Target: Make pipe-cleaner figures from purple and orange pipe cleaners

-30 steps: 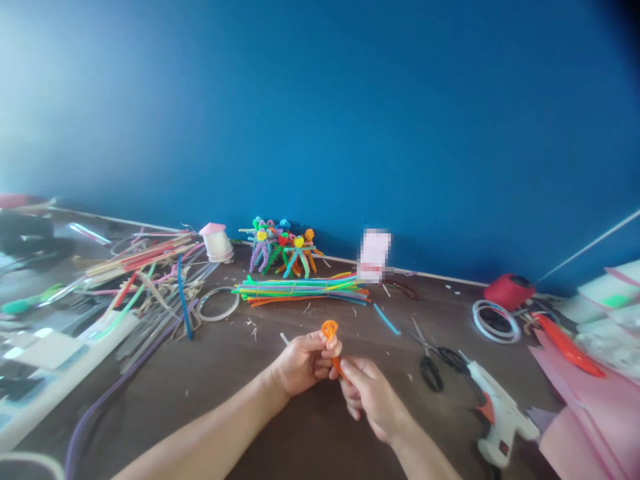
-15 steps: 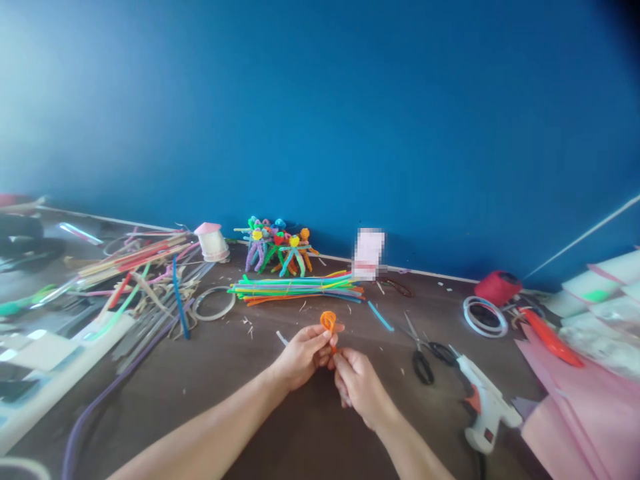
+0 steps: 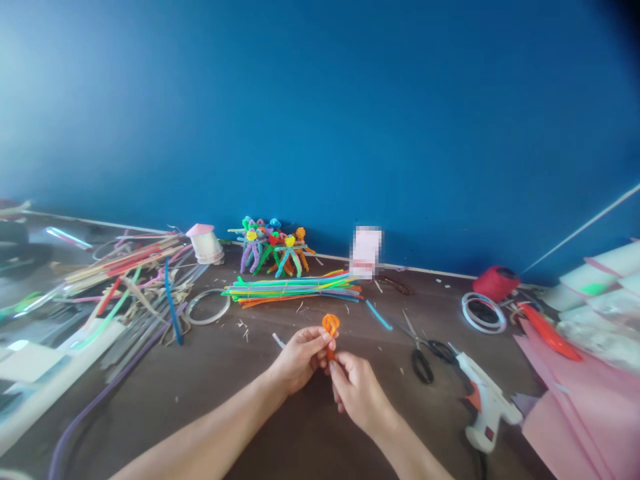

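An orange pipe cleaner (image 3: 331, 325), bent into a round loop at its top, is pinched in both hands over the middle of the table. My left hand (image 3: 306, 357) grips it just under the loop, between thumb and fingers. Lower down, my right hand (image 3: 356, 387) has its thumb and forefinger closed on the stem. Beyond my hands lies a bundle of colourful pipe cleaners (image 3: 295, 288). Several small pipe-cleaner figures (image 3: 275, 247) stand behind that bundle, near the blue wall.
Black-handled scissors (image 3: 421, 350) and a white glue gun (image 3: 487, 400) lie to the right, beside pink sheets (image 3: 575, 413). A tape roll (image 3: 209, 307), a small white pot (image 3: 206, 245) and piled sticks (image 3: 130, 263) are on the left. A red spool (image 3: 496, 283) sits back right.
The orange loop looks slightly turned, and my right fingers have shifted a little on the stem. Both hands keep hold. The whole view has shifted slightly.
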Available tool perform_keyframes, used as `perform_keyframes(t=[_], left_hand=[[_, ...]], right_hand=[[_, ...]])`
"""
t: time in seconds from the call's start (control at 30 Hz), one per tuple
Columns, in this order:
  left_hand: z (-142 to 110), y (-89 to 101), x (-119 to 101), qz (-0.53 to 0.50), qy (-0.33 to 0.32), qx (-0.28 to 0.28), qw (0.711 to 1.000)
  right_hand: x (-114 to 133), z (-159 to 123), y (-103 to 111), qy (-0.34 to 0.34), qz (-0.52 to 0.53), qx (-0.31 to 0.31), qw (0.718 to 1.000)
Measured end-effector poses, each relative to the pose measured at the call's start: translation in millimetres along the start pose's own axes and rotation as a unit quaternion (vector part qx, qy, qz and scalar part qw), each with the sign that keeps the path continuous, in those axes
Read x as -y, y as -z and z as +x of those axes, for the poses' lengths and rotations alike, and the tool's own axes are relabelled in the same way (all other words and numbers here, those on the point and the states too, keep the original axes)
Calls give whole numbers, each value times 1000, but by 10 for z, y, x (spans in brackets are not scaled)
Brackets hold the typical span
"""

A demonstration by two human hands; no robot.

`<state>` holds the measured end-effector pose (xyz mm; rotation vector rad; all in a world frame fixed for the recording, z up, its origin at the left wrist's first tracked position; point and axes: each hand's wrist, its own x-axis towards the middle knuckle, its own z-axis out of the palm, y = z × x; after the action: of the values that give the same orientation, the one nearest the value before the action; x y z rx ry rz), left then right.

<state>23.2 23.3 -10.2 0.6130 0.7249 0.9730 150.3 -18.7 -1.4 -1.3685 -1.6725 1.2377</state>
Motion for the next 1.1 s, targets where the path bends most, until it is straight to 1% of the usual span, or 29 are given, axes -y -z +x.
perform_keyframes(t=[0.07, 0.13, 0.2, 0.27, 0.37, 0.5, 0.6, 0.67, 0.77, 0.9, 1.1], left_hand=[[-3, 3, -18, -6, 10, -15, 1000], [-11, 2, -36, -10, 21, -26, 999], [-21, -7, -40, -7, 30, -24, 999], [-31, -24, -26, 11, 40, -8, 999], [-43, -51, 10, 48, 51, 22, 997], [-46, -66, 33, 75, 56, 32, 995], [-43, -67, 37, 104, 49, 46, 992], [-42, -66, 45, 129, 40, 55, 989], [-44, -62, 65, 166, 30, 61, 984], [-61, -58, 78, 193, 20, 59, 979], [-84, -60, 83, 222, 10, 64, 973]], right_hand=[[12, 6, 42, 39, -20, -36, 998], [8, 31, 89, 81, -26, -105, 991], [-16, 64, 133, 99, -21, -173, 980], [-47, 92, 163, 103, -14, -207, 973], [-69, 106, 181, 106, 19, -194, 975], [-44, 96, 177, 102, 71, -183, 975], [-30, 89, 167, 86, 93, -177, 976], [-31, 83, 160, 73, 85, -179, 977], [-44, 70, 150, 59, 46, -192, 978], [-58, 59, 135, 68, -17, -209, 975], [-50, 55, 126, 78, -45, -209, 974]])
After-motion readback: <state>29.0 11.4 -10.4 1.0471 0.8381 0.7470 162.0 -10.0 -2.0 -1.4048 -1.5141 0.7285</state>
